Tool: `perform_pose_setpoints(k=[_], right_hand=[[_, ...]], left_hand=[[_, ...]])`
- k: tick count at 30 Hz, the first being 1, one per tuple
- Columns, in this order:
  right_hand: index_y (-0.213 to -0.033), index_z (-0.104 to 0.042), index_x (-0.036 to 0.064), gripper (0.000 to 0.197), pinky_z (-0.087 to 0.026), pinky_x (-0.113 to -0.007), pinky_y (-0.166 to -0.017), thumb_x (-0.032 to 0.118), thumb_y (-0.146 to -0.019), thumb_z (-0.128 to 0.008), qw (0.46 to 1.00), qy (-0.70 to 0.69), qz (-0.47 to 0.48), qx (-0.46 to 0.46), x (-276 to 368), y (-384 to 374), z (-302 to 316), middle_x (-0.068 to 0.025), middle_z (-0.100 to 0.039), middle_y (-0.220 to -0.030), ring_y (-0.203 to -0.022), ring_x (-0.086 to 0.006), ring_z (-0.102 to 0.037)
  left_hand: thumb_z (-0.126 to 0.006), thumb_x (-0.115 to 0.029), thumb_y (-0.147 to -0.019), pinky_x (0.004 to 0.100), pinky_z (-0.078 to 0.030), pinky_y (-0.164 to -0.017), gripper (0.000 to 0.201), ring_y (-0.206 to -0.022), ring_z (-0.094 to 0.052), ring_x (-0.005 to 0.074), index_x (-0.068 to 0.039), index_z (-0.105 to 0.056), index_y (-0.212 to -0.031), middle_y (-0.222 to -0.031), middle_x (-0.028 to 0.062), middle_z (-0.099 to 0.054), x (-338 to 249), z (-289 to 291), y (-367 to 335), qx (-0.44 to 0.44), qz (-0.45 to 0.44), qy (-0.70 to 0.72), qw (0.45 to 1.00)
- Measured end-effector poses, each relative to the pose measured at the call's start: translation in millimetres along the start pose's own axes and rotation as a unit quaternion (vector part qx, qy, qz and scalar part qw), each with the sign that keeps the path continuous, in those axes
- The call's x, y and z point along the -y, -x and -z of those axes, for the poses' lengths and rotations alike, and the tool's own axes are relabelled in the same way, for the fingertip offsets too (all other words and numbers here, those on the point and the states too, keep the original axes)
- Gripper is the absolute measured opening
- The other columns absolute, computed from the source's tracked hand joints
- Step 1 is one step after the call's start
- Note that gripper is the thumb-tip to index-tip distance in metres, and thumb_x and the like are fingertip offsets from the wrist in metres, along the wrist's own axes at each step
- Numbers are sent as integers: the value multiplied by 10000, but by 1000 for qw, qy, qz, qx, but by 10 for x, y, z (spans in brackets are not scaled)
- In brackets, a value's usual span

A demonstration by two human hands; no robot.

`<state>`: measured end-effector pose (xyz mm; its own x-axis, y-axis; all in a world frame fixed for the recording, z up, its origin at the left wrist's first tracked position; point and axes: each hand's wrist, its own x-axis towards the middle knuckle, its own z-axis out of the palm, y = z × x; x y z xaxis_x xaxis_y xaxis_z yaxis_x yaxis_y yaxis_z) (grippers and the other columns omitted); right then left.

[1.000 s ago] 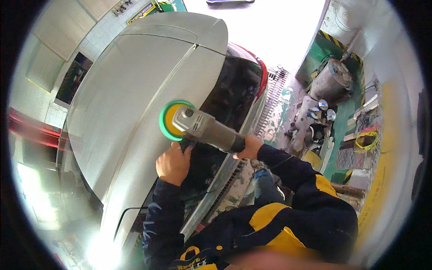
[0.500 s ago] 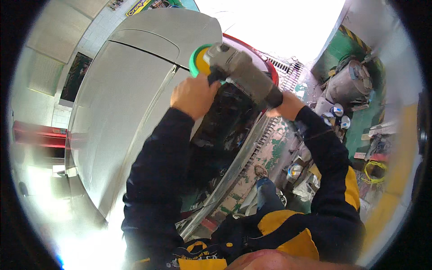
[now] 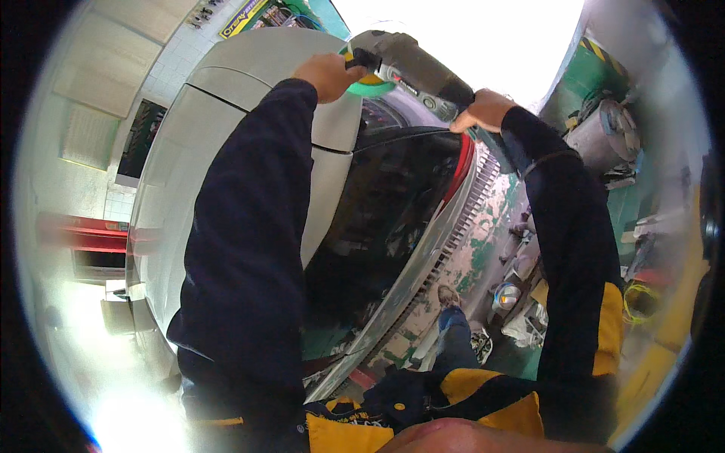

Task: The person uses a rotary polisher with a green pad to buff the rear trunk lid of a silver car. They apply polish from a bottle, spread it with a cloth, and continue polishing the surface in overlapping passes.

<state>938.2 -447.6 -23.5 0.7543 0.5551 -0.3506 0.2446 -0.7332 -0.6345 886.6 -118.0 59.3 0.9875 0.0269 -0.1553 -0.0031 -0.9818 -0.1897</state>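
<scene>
A grey power polisher [image 3: 419, 64] with a round green-and-yellow pad [image 3: 371, 88] is held in both my hands at the far end of a pale grey car [image 3: 192, 151]. My left hand [image 3: 326, 77] is closed round the black side handle near the pad. At the rear grip, my right hand [image 3: 487, 111] wraps the tool, its thumb side toward the car. The pad is partly hidden by the handle, and I cannot tell whether it touches the bodywork. Below the tool lies the car's dark glossy window [image 3: 385, 204], bordered by a red strip [image 3: 462, 162].
A floor grating [image 3: 472, 204] runs beside the car over worn green-and-pink flooring. To the right stand a metal drum [image 3: 604, 136], several cans and a coiled yellow hose [image 3: 640, 302]. Red equipment [image 3: 87, 232] is at the left by the wall. Bright light fills the top.
Both hands have carried the polisher up and away from me, toward the car's far end. My arms are stretched further out, and the pad has tilted and shifted right.
</scene>
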Motion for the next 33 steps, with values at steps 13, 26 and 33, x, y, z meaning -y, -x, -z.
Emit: perform_pose_setpoints(k=[13,26,33], right_hand=[[-991,-797,-74,608,-604,-464,-849,422,-669,-935,992,79,86,43,387,469,-214,-276,-772,-915,-915,-389,-781],[-1043,-811,17,553,-602,-494,-883,408,-669,-924,989,-44,137,41,304,1875,-1766,-273,-772,-958,-947,-432,-762],[-1044,-806,9,553,-601,-501,-902,416,-683,-904,989,-16,124,76,1037,2694,-2709,-264,-778,-978,-987,-434,-760]], left_hand=[[-581,-520,-1099,579,-548,-826,584,-973,-710,534,54,-682,-1134,-977,324,-736,-136,-144,1698,-27,172,187,967],[-616,-504,-1070,594,-583,-766,506,-860,-740,495,0,-664,-1073,-884,275,-752,-683,-305,3716,-16,215,170,962],[-638,-502,-1056,595,-576,-760,505,-852,-735,504,2,-658,-1072,-884,288,-749,-334,-688,5320,-54,248,176,951]])
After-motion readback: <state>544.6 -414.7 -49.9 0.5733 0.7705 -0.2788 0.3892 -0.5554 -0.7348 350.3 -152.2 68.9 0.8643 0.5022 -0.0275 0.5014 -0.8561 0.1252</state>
